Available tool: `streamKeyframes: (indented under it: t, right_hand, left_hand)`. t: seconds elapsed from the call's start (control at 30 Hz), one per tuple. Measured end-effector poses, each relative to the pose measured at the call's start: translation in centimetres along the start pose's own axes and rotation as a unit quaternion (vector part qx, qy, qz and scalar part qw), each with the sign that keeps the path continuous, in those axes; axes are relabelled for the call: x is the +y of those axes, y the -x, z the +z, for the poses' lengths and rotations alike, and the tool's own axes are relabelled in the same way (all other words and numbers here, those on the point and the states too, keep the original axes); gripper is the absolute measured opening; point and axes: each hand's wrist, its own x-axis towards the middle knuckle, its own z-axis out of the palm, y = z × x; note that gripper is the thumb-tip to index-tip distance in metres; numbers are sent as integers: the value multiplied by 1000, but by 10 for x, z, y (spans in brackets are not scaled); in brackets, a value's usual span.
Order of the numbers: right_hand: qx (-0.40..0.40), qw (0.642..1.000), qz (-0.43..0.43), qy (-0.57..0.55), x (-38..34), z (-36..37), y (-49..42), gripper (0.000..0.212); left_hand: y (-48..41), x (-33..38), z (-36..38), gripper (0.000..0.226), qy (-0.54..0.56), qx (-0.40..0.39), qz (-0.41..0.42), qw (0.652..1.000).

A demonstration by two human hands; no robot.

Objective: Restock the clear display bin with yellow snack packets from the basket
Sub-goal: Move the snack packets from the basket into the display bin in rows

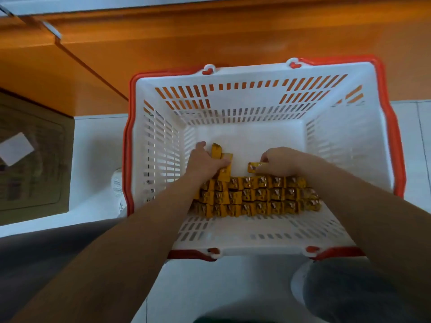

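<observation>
A white slotted basket [256, 71] with red-orange handles [396, 141] folded down around its rim stands on a pale tiled floor [210, 287], its far side close to an orange cabinet front [210, 38]; both bare forearms reach down into it. The left hand [205, 163] is at the left of the basket bottom, its grip clamped round a small bundle of packets [218, 152], at least 2 of which stick out past the fingers. The right hand [277, 160] is near it to the right, its grip pinched together on the end of 1 loose packet [252, 167] lying on the bare bottom. The rest of the yellow snack packets [256, 195] lie in 3 tidy rows along the near side of the basket bottom, touching one another, just below both hands. Left of the basket sits a brown box [35, 183] with a white label [16, 149]; a knee in grey cloth [349, 292] shows at the lower right.
</observation>
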Motion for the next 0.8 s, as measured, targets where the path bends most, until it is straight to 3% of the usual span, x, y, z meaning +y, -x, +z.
streamKeyframes:
  t: [0.1,0.33,0.47,0.53,0.7,0.8]
  right_hand:
    - [24,999,-31,-18,-1,3,2,45]
    - [65,985,-8,-161,6,8,0,60]
    - [72,972,6,-223,10,6,-1,68]
    - [74,969,8,-237,11,6,-2,66]
    - [96,959,-5,-268,11,3,1,40]
    - [114,935,-3,-336,15,-7,10,30]
  left_hand:
    - [1,0,7,83,-37,-56,20,998]
    - [-5,11,11,97,-137,-103,55,984]
    - [-14,18,10,59,-175,-118,59,976]
    - [-16,19,8,54,-155,-129,51,978]
    - [-20,19,9,43,-67,-143,13,987]
    - [-15,25,5,40,19,-120,-11,992]
